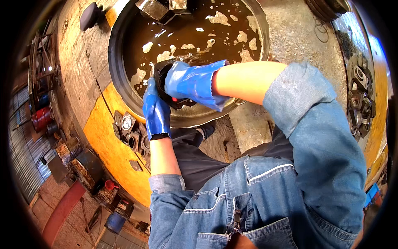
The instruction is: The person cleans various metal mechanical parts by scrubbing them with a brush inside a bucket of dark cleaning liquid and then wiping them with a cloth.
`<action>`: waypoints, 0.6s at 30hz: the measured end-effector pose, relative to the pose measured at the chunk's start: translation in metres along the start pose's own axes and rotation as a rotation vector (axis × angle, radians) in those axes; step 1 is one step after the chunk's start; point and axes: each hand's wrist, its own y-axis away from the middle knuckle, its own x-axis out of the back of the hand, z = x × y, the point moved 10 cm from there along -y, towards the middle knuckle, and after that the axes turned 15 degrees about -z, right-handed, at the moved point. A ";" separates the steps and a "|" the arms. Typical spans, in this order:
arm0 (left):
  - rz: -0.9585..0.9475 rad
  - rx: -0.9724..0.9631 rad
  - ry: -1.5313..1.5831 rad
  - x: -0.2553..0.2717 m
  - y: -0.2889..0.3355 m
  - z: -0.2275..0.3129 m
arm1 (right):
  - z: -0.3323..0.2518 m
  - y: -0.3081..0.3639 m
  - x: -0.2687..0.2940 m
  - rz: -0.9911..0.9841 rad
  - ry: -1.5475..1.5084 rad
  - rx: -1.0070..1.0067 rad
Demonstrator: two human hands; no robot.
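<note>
A wide round metal basin (117, 62) holds murky brown liquid with patches of foam. At its near side, a dark hollow metal part (158, 74) is tilted above the liquid. My left hand (156, 110), in a blue rubber glove, grips the part's left edge. My right hand (192, 83), gloved alike, is closed and pressed into the part's opening. Its fingertips and whatever they hold are hidden, though a small red spot shows below the glove. Blocky metal pieces (155, 10) stick out of the liquid at the far side.
Several small metal castings (128, 122) lie on the yellow board left of my left forearm. More castings (360, 99) sit at the far right. Stacked dark rings (327, 8) stand at the upper right, near a thin wire loop (321, 34). A red funnel (110, 185) is at lower left.
</note>
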 end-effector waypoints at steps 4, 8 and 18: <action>0.052 0.008 -0.126 0.002 0.009 0.007 | 0.022 0.003 -0.005 -0.114 -0.399 -0.080; 0.002 -0.073 -0.174 -0.011 0.018 0.021 | 0.065 0.050 -0.002 0.177 -1.129 -0.161; -0.034 -0.093 -0.748 -0.023 0.020 0.038 | 0.073 0.062 -0.039 0.905 -0.913 -0.407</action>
